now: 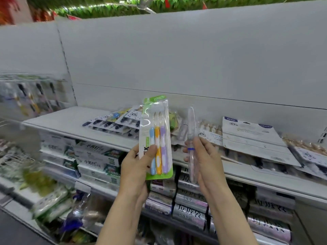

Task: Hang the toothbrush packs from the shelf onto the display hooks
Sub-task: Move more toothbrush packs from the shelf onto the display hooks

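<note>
My left hand (136, 167) is gripping the green toothbrush pack (156, 138); my right hand (203, 156) is pinching a clear pack (191, 137) edge-on. Above the shelf (70, 121) I am seeing no hooks; a thin pinch may be slipping.

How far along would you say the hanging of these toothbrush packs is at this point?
Early on. Some packs already seem to hang at far left, though blurred. In hand: the left hand grips a green three-brush pack, the right hand a clear pack seen edge-on. Left: many packs still lie on the shelf.
</note>
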A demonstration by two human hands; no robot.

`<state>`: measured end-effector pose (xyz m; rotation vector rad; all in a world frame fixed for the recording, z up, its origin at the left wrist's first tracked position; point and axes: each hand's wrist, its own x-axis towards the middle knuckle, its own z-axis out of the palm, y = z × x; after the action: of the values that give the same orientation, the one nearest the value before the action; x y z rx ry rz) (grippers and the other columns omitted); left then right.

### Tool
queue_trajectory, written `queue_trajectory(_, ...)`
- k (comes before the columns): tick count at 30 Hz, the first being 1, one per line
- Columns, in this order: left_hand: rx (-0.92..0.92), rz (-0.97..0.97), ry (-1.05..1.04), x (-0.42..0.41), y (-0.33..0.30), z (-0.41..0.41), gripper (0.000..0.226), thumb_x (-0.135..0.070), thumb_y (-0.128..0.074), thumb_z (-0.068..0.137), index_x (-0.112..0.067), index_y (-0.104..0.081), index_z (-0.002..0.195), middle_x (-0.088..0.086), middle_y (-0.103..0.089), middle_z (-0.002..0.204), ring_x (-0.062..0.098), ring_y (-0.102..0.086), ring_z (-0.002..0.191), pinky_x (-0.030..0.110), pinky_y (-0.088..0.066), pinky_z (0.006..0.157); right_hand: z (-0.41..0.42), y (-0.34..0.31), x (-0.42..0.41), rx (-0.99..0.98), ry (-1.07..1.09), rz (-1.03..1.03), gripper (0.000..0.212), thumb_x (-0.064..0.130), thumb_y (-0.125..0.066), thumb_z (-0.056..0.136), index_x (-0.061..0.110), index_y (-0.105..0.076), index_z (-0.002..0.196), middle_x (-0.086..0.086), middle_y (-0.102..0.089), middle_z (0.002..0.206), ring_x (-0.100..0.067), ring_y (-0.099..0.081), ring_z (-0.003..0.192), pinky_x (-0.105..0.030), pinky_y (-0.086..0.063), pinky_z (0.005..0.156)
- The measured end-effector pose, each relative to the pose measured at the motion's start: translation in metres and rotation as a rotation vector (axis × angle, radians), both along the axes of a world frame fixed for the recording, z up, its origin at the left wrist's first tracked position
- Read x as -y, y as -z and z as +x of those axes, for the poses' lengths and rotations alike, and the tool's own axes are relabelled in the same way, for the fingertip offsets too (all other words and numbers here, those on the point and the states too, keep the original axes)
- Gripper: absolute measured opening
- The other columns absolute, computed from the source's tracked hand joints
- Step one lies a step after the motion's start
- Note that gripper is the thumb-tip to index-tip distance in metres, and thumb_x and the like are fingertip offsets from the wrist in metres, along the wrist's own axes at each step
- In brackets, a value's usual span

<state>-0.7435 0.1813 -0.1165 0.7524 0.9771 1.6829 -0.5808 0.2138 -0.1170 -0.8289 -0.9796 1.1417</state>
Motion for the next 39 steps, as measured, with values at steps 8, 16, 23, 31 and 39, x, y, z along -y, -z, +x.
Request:
queue_trajectory(8, -0.093, -0.034, -0.199, 0.041, 0.017, -0.057, 0.015, -0.008, -0.071, 0.085, -0.015, -0.07, 0.099, 0.001, -0.078, 0.091, 0.013, -0.074, 0.08, 0.031, -0.055, 0.072, -0.065, 0.012, 0.014, 0.03, -0.18, -0.039, 0.03, 0.026, -0.062, 0.097, 0.01, -0.066, 0.123, -0.008, -0.071, 0.107, -0.018, -0.067, 0.093, -0.028, -0.056, 0.076)
queue_trajectory(16, -0.117, -0.082, -0.286, 0.079, 0.023, -0.186, 0.025, -0.013, -0.076, 0.083, -0.01, -0.072, 0.108, 0.007, -0.077, 0.1, 0.03, -0.072, 0.099, 0.054, -0.052, 0.096, -0.19, 0.011, 0.036, 0.066, -0.286, -0.005, 0.014, 0.026, -0.061, 0.099, 0.017, -0.071, 0.104, 0.003, -0.071, 0.081, -0.01, -0.065, 0.077, -0.036, -0.054, 0.079)
queue_trajectory(23, -0.147, -0.04, -0.345, 0.129, 0.038, -0.361, 0.012, -0.011, -0.072, 0.087, -0.014, -0.072, 0.099, 0.003, -0.078, 0.094, 0.012, -0.073, 0.08, 0.025, -0.055, 0.067, -0.369, 0.013, 0.07, 0.075, -0.283, 0.032, 0.018, 0.032, -0.06, 0.099, 0.016, -0.071, 0.1, 0.001, -0.073, 0.082, -0.011, -0.065, 0.075, -0.033, -0.052, 0.076)
queue_trajectory(31, -0.17, -0.007, -0.464, 0.161, 0.045, -0.534, 0.017, -0.01, -0.069, 0.09, -0.015, -0.072, 0.106, -0.003, -0.077, 0.096, 0.007, -0.071, 0.084, 0.017, -0.053, 0.068, -0.553, 0.013, 0.087, 0.099, -0.422, 0.099, 0.009, 0.023, -0.066, 0.096, 0.024, -0.074, 0.092, 0.003, -0.072, 0.088, -0.014, -0.064, 0.086, -0.038, -0.052, 0.085)
queue_trajectory(39, -0.18, 0.023, -0.598, 0.147, 0.061, -0.693, 0.022, -0.008, -0.068, 0.09, -0.012, -0.07, 0.112, 0.0, -0.077, 0.1, 0.01, -0.071, 0.088, 0.018, -0.053, 0.07, -0.733, 0.03, 0.042, 0.065, -0.551, 0.136, 0.025, 0.015, -0.064, 0.097, 0.005, -0.066, 0.119, -0.005, -0.069, 0.093, -0.019, -0.065, 0.091, -0.037, -0.052, 0.083)
